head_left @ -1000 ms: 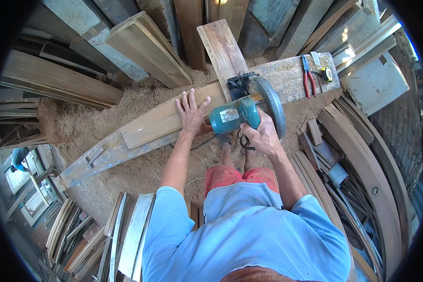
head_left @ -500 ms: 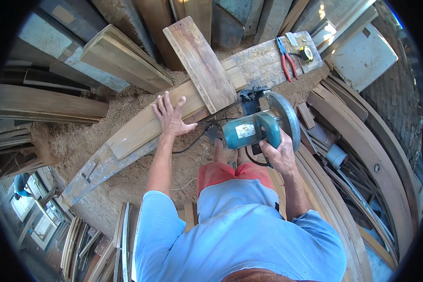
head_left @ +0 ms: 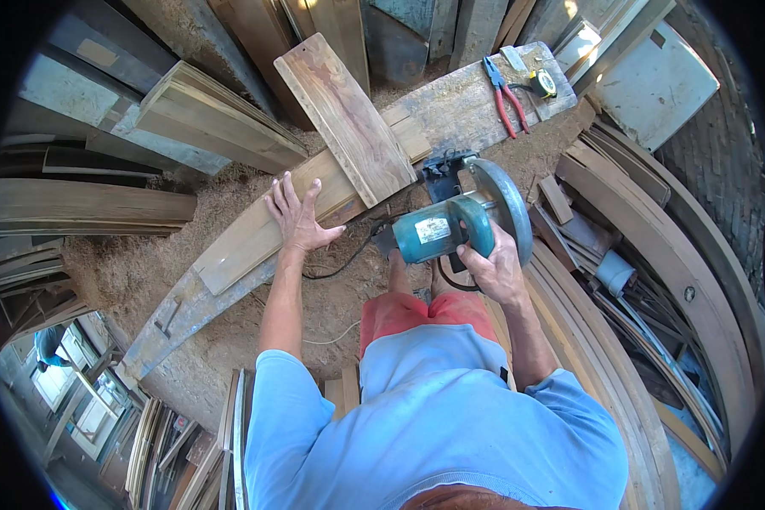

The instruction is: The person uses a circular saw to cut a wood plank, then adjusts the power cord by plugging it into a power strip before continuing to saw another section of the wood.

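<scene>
Gripped by its handle in my right hand point(head_left: 493, 265) is a teal circular saw point(head_left: 425, 233) with a grey blade guard. The saw's base is close to the near end of a short brown board point(head_left: 348, 119), which lies crosswise on a long pale plank point(head_left: 238, 246). My left hand point(head_left: 300, 217) rests on that plank with spread fingers, left of the crosswise board. Beneath the plank is a worn, grey bench board point(head_left: 157, 336). Whether the blade touches the wood is hidden by the saw.
Red-handled pliers point(head_left: 506, 98) and a yellow-black tape measure point(head_left: 542, 82) lie at the bench's far right end. Stacked boards point(head_left: 221, 119) stand at the far left, and curved timber point(head_left: 654, 229) lies on the right. Sawdust point(head_left: 119, 263) covers the ground. A black cord point(head_left: 340, 270) trails below the bench.
The view has shifted slightly, so the bench and boards appear a little further left. Both hands keep their places: left on the plank, right on the saw handle.
</scene>
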Tool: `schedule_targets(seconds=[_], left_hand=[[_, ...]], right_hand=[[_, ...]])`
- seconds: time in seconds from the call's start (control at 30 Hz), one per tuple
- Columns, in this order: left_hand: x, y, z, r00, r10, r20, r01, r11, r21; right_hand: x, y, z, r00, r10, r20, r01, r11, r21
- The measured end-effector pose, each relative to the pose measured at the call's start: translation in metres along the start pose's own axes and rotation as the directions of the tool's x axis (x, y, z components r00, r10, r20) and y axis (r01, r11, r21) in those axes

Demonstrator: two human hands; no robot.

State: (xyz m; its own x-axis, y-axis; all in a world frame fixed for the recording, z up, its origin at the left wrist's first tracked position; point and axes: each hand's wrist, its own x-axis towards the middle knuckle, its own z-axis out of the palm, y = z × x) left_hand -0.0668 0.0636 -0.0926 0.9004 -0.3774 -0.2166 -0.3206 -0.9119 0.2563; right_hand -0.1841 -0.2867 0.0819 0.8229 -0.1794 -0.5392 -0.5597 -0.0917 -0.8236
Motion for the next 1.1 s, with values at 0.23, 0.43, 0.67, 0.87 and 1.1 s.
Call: schedule_targets(seconds=[0.23, 0.43, 0.67, 0.87, 1.1], left_hand=[[0.0006, 0.004, -0.006, 1.0, -0.001, 0.012, 0.0, 1.0, 0.016], [0.0009, 0.003, -0.0052, 1.0, 0.002, 0.012, -0.002, 1.0, 0.021], [0.0, 0.0016, -0.0028, 1.0, 0.016, -0.004, -0.016, 1.0, 0.018], [0.0, 0.0006, -0.0018, 1.0, 0.016, -0.002, -0.016, 1.0, 0.02], [-0.0004, -0.0004, -0.0002, 1.0, 0.026, -0.012, -0.026, 1.0, 0.004]], right_hand=[[-0.0001, 0.0048, 0.0027, 0.998, -0.049, 0.029, 0.05, 0.998, -0.033], [0.0001, 0.0069, 0.004, 0.999, -0.052, 0.015, 0.053, 0.999, -0.015], [-0.0021, 0.0012, 0.0059, 0.998, -0.049, 0.027, 0.05, 0.999, -0.02], [-0.0014, 0.0054, 0.0059, 1.0, -0.006, 0.008, 0.006, 1.0, -0.019], [-0.0034, 0.0043, 0.0082, 0.999, -0.033, 0.023, 0.033, 0.999, 0.01]])
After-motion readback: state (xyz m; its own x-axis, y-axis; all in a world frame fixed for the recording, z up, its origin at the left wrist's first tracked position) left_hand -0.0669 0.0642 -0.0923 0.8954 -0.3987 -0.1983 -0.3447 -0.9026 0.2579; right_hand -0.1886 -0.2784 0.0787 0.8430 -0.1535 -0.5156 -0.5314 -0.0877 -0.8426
